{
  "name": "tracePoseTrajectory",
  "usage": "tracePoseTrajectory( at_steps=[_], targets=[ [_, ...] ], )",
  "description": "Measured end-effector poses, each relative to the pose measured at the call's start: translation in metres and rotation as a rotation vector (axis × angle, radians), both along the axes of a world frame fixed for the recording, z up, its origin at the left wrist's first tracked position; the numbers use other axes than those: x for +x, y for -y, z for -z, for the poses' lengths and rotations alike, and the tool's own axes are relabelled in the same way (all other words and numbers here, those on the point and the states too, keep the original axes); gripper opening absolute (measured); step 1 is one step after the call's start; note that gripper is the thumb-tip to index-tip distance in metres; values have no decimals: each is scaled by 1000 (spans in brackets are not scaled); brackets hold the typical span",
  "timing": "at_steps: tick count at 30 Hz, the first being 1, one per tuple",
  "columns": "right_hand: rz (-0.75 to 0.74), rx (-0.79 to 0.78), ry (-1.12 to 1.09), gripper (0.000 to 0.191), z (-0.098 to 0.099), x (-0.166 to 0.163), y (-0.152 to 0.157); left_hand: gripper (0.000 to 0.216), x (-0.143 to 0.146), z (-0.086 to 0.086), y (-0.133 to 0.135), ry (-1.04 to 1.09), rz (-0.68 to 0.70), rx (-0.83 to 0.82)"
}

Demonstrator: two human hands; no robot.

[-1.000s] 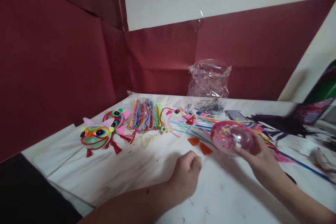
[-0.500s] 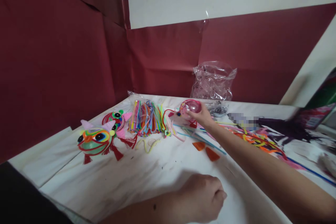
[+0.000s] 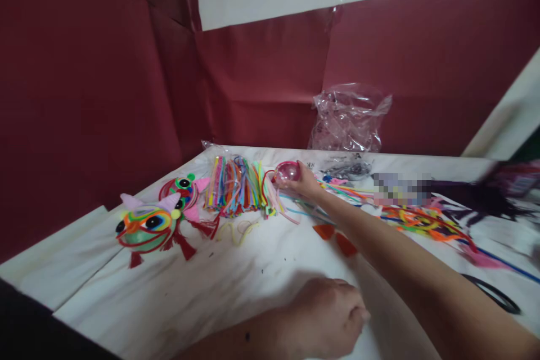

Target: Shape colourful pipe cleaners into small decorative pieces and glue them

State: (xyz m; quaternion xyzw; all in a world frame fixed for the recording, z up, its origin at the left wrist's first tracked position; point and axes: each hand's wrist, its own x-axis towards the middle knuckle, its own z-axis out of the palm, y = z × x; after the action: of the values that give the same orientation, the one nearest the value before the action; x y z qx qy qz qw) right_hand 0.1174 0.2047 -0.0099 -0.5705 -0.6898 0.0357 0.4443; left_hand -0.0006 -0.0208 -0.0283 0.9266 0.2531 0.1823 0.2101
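Note:
At the back of the table, my right hand (image 3: pixel 307 180) is closed around a clear, pink-rimmed ball (image 3: pixel 289 171). A bundle of multicoloured pipe cleaners (image 3: pixel 238 185) lies just left of it. Low in front, my left hand (image 3: pixel 335 315) forms a fist above the tabletop; its palm side is hidden, so I cannot see whether anything is inside. Two lion-head crafts stand at the left: the nearer one (image 3: pixel 147 228) has pink ears, big eyes and red tassels, and the other (image 3: pixel 185 188) is partly hidden behind it. Orange pieces (image 3: pixel 346 244) lie near my right forearm.
A yellow pipe cleaner (image 3: pixel 238 234) lies mid-table. Behind stands a crumpled clear plastic bag (image 3: pixel 348 124) against the red wall covering (image 3: pixel 261 79). Orange and yellow pipe cleaners (image 3: pixel 422 222), purple material (image 3: pixel 459 197) and a black ring-shaped object (image 3: pixel 493 294) are at the right.
My right hand has moved left and slightly down with the clear ball, towards the pipe-cleaner bundle. My left fist has hardly moved. The view has shifted a little.

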Motion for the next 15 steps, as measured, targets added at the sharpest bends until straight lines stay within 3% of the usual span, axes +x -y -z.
tracePoseTrajectory(
  at_steps=[3, 6, 9, 12, 15],
  targets=[
    [10, 0, 63, 75, -19, 15, 7, 13, 0, -3, 1, 101, -10, -117],
    [63, 14, 97, 58, -48, 41, 25, 32, 1, -3, -1, 208, -87, -232],
    [156, 13, 102, 36, -77, 79, 57, 42, 1, -6, -9, 402, -338, -247],
    [281, 2, 93, 30, -99, 123, 98, 41, -4, -10, -21, 566, -604, -154],
    [395, 1, 81, 30, -108, 165, 144, 40, -10, -14, -31, 588, -656, -117]
  ],
)
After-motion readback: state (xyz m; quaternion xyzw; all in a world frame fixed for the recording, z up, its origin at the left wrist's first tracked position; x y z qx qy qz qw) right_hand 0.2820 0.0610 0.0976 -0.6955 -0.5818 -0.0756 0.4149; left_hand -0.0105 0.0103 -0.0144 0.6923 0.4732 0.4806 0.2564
